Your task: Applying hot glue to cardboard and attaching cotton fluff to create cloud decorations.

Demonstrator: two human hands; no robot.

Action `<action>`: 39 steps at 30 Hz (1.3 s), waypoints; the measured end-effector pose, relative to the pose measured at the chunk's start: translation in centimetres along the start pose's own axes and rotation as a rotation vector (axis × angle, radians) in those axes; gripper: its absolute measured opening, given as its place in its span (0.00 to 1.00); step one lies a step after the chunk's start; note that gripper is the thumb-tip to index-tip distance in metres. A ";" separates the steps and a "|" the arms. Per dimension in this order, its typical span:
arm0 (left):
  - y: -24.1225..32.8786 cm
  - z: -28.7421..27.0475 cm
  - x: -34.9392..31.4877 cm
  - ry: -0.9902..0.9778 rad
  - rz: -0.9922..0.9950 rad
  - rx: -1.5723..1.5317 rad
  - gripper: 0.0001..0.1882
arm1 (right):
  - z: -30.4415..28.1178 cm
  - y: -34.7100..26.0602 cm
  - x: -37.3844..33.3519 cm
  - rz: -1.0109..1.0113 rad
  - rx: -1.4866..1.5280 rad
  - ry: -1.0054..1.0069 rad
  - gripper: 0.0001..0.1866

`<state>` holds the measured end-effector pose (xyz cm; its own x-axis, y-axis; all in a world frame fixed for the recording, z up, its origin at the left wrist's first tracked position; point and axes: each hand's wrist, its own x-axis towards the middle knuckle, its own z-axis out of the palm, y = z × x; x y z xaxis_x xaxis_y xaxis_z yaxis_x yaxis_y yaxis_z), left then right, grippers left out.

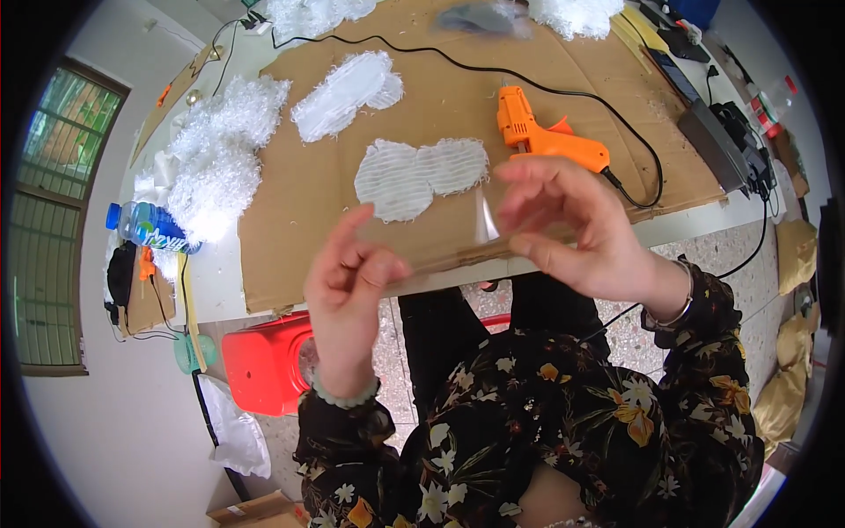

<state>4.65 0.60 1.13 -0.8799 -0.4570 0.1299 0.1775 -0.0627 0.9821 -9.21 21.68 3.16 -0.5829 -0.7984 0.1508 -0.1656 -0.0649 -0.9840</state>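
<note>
Over the table's near edge, a clear, see-through plastic sheet (pixel 483 220) stretches between my two hands, with a bright glare on it. My left hand (pixel 345 286) has its thumb and curled fingers closed at the sheet's left end. At the other end, my right hand (pixel 581 229) pinches it, thumb below and fingers above, slightly blurred. Just beyond lies a white, fuzzy-edged, ribbed fabric piece (pixel 421 176) with two rounded lobes. An orange hot glue gun (pixel 550 136) rests on the cardboard beyond my right hand.
Cardboard (pixel 282 220) covers the table. Another white fabric piece (pixel 348 95) and a heap of shiny white fringe (pixel 220 150) lie leftward, near a blue-labelled bottle (pixel 154 224). A black cable (pixel 493 69) crosses the far side. A red stool (pixel 264 361) stands below.
</note>
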 end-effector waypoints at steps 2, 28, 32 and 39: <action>0.4 -1.7 2.1 0.072 0.083 0.229 0.21 | -0.9 -0.1 0.6 -0.073 -0.110 0.026 0.26; -2.3 -2.9 10.4 -0.104 -0.148 0.564 0.19 | -4.0 1.4 5.0 -0.574 -0.988 -0.048 0.12; -2.1 -2.8 10.3 -0.107 -0.156 0.596 0.19 | -3.0 1.5 6.1 -0.569 -1.041 -0.089 0.13; -1.9 -2.4 10.1 -0.101 -0.143 0.644 0.19 | -2.0 3.2 8.5 -0.547 -1.129 -0.157 0.11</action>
<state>-3.50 -6.01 0.25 -0.9179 -0.3960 -0.0260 -0.2148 0.4405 0.8717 -16.30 15.87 1.49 -0.1363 -0.8960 0.4227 -0.9847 0.0757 -0.1569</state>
